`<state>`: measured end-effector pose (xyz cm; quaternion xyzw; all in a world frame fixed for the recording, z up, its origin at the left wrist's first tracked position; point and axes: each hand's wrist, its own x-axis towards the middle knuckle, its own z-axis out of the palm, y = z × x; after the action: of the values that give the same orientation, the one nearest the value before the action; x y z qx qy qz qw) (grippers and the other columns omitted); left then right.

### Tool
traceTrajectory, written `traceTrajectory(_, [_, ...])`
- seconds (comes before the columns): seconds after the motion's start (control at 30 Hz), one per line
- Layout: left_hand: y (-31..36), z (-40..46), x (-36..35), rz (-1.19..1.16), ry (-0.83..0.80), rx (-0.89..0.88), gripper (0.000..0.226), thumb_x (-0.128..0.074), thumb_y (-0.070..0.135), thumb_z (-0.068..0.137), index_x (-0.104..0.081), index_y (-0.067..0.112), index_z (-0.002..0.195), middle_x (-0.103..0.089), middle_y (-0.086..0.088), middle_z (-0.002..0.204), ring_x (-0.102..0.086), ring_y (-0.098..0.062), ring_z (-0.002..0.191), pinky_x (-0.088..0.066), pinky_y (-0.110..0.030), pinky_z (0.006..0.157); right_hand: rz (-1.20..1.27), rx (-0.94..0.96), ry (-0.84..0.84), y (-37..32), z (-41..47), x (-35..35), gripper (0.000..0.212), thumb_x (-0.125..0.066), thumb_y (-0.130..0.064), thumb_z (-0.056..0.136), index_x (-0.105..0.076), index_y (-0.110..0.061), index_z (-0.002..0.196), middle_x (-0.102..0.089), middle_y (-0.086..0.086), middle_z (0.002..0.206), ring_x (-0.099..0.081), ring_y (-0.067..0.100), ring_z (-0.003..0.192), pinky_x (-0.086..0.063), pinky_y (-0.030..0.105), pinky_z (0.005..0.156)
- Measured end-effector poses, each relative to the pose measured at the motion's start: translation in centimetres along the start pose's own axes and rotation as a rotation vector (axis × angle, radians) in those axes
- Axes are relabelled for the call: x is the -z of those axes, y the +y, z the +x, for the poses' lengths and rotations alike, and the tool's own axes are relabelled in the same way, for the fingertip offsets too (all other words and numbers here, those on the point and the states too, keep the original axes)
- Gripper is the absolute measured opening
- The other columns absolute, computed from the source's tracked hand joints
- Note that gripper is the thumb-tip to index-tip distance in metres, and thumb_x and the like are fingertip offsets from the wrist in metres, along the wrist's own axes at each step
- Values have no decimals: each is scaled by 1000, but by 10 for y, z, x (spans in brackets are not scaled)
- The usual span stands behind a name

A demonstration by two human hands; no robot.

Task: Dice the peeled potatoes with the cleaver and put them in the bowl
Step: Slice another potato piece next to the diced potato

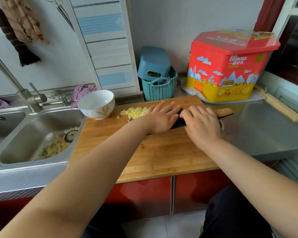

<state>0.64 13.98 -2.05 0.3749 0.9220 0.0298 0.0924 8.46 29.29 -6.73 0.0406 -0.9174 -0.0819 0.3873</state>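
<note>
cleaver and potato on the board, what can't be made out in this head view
- Cleaver blade: mostly covered by the left hand and right hand; its edge is hidden.
- Diced potato: the pile's right side disappears behind the left fingers.
- Bowl: the near rim hides its bottom.

A red and yellow cookie tin [230, 66] is set at the counter's back right corner, a teal basket [159, 90] beside it. Vegetable peelings [56, 148] are seen in the sink [12, 157].
</note>
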Motion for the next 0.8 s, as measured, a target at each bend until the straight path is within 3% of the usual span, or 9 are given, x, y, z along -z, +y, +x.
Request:
traceTrajectory(0.2, [-24, 6, 2, -5, -45, 149, 57, -5, 50, 103, -11, 29, 156, 8, 6, 164, 14, -21, 149, 8, -50, 120, 6, -124, -81, 12, -5, 1, 22, -74, -4, 73, -66, -12, 92, -62, 8, 80, -60, 31, 74, -44, 38, 66])
traceTrajectory(0.4, [-53, 1, 12, -20, -44, 259, 56, -3, 46, 104, -9, 25, 156, 3, 3, 164, 10, -20, 150, 6, -46, 121, 20, -237, -116, 18, -11, 5, 30, -81, -5, 66, -67, -13, 92, -63, 7, 79, -62, 31, 75, -43, 35, 65])
traceTrajectory(0.57, [-75, -8, 14, -201, 21, 354, 56, -5, 45, 105, -11, 21, 156, -4, -1, 164, 7, -20, 150, 3, -44, 119, 32, -327, -120, 27, -20, 9, 29, -83, -5, 67, -68, -13, 91, -65, 7, 78, -62, 32, 73, -42, 34, 63])
traceTrajectory(0.63, [-80, -11, 13, -316, 96, 368, 60, -10, 46, 105, -23, 14, 154, -19, -8, 161, -7, -25, 150, -9, -43, 119, 58, -376, -106, 30, -21, 12, 26, -83, -8, 70, -68, -13, 90, -65, 8, 76, -62, 33, 72, -40, 33, 61])
traceTrajectory(0.67, [-81, -13, 13, -342, 141, 378, 62, -13, 47, 105, -37, 9, 147, -38, -14, 152, -25, -29, 145, -21, -43, 115, 73, -395, -94, 31, -21, 14, 24, -83, -10, 71, -67, -14, 89, -65, 8, 76, -62, 33, 71, -38, 33, 61])
traceTrajectory(0.7, [-82, -14, 13, -352, 192, 387, 63, -18, 48, 105, -54, 4, 132, -58, -17, 128, -46, -33, 130, -36, -42, 104, 87, -409, -80, 31, -21, 17, 23, -83, -13, 73, -67, -14, 89, -65, 7, 76, -62, 32, 70, -37, 32, 60])
traceTrajectory(0.77, [-87, -17, 11, -354, 317, 398, 57, -26, 48, 104, -63, 6, 95, -61, -8, 82, -61, -30, 89, -45, -35, 74, 110, -429, -69, 29, -20, 23, 19, -80, -20, 79, -67, -16, 92, -66, 5, 78, -62, 30, 72, -32, 29, 60])
traceTrajectory(0.8, [-89, -18, 10, -357, 381, 403, 50, -31, 44, 104, -64, 7, 95, -62, -5, 78, -60, -27, 80, -44, -33, 68, 119, -438, -80, 26, -18, 27, 18, -78, -24, 82, -67, -17, 94, -66, 4, 80, -62, 28, 73, -30, 28, 60])
